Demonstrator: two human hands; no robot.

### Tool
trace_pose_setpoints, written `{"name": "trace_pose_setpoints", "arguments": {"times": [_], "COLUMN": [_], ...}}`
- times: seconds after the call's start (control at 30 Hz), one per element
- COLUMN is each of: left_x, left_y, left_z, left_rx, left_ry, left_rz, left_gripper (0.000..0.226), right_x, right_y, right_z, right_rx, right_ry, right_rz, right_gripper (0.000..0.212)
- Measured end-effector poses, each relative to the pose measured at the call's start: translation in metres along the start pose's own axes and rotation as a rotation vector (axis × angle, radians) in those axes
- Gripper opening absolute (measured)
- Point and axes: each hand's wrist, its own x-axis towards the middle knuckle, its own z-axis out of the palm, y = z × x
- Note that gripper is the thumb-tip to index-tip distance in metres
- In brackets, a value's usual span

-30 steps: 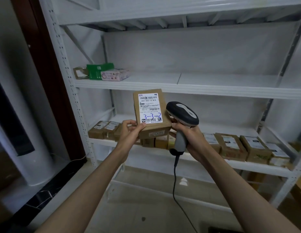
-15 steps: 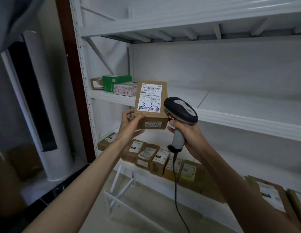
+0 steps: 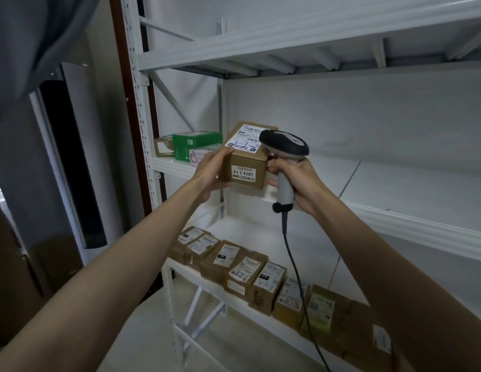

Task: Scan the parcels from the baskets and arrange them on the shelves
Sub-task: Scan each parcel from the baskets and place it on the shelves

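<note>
My left hand (image 3: pixel 211 171) grips a small brown cardboard parcel (image 3: pixel 247 163) from its left side, holding it level with the middle shelf (image 3: pixel 411 221). The parcel's top carries a white shipping label with blue handwriting, and its front face shows a sticker reading 43-2-4207. My right hand (image 3: pixel 298 181) grips the handle of a grey and black barcode scanner (image 3: pixel 285 146), whose head sits just over the parcel's right top corner. The scanner's cable (image 3: pixel 295 267) hangs down between my arms.
A green box (image 3: pixel 196 143), a pink-printed box (image 3: pixel 200 157) and a small brown box (image 3: pixel 162 147) sit at the middle shelf's left end. Several labelled brown parcels (image 3: pixel 244 272) line the lower shelf. A white upright post (image 3: pixel 138 103) stands left, with a top shelf (image 3: pixel 287 41) overhead.
I moved closer and left along the rack. The parcel tipped back so its label faces up and its front sticker shows, and it rose towards the middle shelf. The scanner stayed beside it.
</note>
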Motion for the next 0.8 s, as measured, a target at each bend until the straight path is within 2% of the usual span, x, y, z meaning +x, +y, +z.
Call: {"name": "trace_pose_setpoints", "arguments": {"times": [0.13, 0.27, 0.33, 0.4, 0.47, 0.53, 0.8], "left_x": [0.034, 0.059, 0.064, 0.061, 0.054, 0.053, 0.07], "left_y": [0.002, -0.008, -0.017, -0.025, -0.033, -0.041, -0.039], "left_z": [0.003, 0.005, 0.007, 0.01, 0.014, 0.017, 0.024], "left_rx": [0.027, 0.133, 0.32, 0.532, 0.725, 0.875, 1.06], "left_ry": [-0.014, 0.06, 0.183, 0.256, 0.241, 0.187, 0.227], "left_rz": [-0.051, -0.061, 0.053, 0.268, 0.487, 0.605, 0.583], "left_gripper": [0.046, 0.054, 0.069, 0.085, 0.092, 0.095, 0.098], "right_x": [0.03, 0.052, 0.059, 0.065, 0.069, 0.072, 0.083], "right_y": [0.006, 0.017, 0.023, 0.032, 0.04, 0.046, 0.055], "right_z": [-0.001, 0.0, 0.0, 0.0, 0.002, 0.003, 0.001], "right_rx": [-0.015, -0.011, 0.006, 0.021, 0.078, 0.138, 0.082], "right_ry": [-0.066, -0.089, -0.089, -0.059, -0.043, -0.048, -0.006], "right_rz": [0.019, 0.068, 0.081, 0.094, 0.105, 0.107, 0.147], "right_gripper": [0.031, 0.035, 0.033, 0.03, 0.027, 0.027, 0.031]}}
